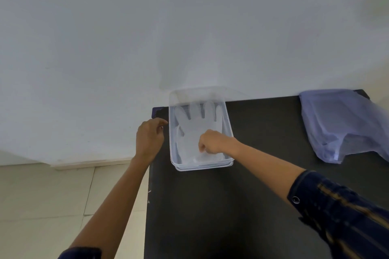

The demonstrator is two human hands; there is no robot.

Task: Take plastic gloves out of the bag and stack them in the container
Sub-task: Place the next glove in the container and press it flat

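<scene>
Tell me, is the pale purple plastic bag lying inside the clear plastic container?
No, the pale purple plastic bag lies apart on the black table, right of the clear plastic container.

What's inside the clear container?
A plastic glove lies flat in the container, fingers toward the wall. The right hand covers its cuff; any gloves beneath can't be told.

bare table [263, 132] lies between container [228, 124] and bag [341, 124].
</scene>
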